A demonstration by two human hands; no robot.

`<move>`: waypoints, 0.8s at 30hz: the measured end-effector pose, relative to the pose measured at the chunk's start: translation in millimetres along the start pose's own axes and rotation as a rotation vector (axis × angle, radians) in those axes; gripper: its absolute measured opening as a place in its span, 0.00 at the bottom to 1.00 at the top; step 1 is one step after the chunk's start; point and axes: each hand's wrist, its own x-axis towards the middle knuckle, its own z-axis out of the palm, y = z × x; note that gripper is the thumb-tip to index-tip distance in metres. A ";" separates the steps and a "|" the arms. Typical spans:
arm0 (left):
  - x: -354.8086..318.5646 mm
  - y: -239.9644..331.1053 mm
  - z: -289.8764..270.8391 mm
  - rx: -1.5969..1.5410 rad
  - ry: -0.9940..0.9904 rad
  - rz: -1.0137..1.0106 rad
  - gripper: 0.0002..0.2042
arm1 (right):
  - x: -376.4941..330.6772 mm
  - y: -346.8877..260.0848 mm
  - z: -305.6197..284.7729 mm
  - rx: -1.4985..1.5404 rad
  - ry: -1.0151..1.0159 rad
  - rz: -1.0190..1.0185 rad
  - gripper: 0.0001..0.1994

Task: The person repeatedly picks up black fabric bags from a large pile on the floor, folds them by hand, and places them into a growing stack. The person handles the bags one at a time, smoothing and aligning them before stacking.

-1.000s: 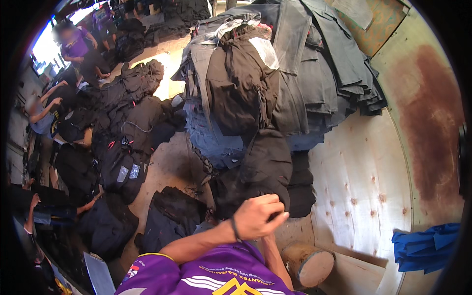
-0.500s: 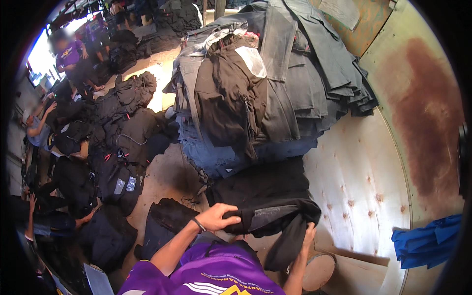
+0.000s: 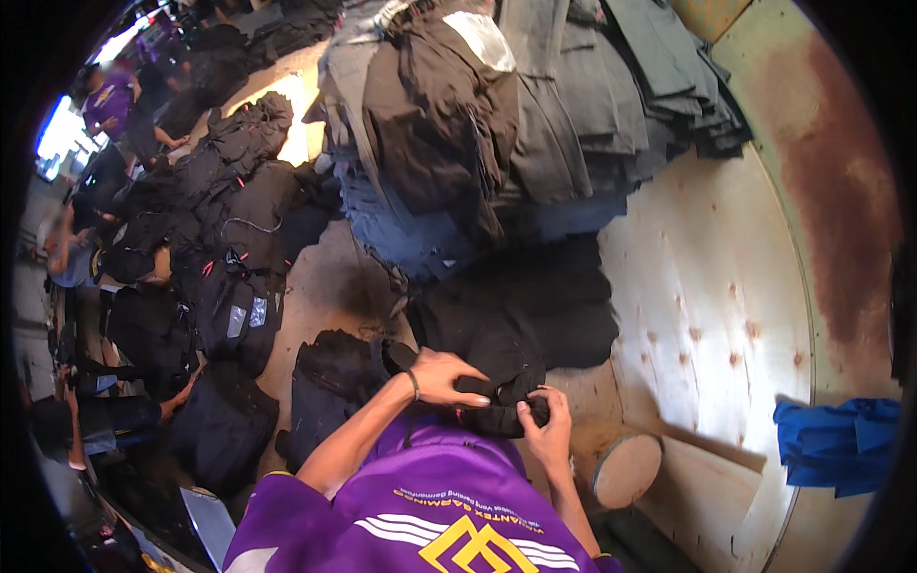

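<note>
The biggest thing here is the high pile of grey and black trousers (image 3: 592, 124), standing out beyond the grip. Well to the grip's left spreads a long heap of black clothes (image 3: 239, 210), and beyond that heap a co-worker in a purple shirt (image 3: 110, 100) stands. A pale wooden panel (image 3: 707, 286) fills the space to the grip's right. Just past the fingers lies a flat black stack (image 3: 564, 296); near the left wrist sits a dark bundle (image 3: 330, 377). The black garment (image 3: 492, 420) is in the grip itself, close against the wearer's purple shirt (image 3: 449, 487), and I can't tell where it ends and the stack begins. Far right of the grip there's a folded blue cloth (image 3: 836, 439), and nearer, beside the right forearm, a round wooden block (image 3: 628, 471). The left hand (image 3: 444, 377) is closed over the garment's near side, a dark wristband (image 3: 414, 385) behind it; the right hand (image 3: 549, 428) pinches its right end, thumb toward the left.
</note>
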 end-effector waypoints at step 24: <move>-67.4 -87.9 36.3 -0.515 0.249 -0.183 0.16 | 6.6 42.1 11.3 -0.258 -0.297 0.368 0.16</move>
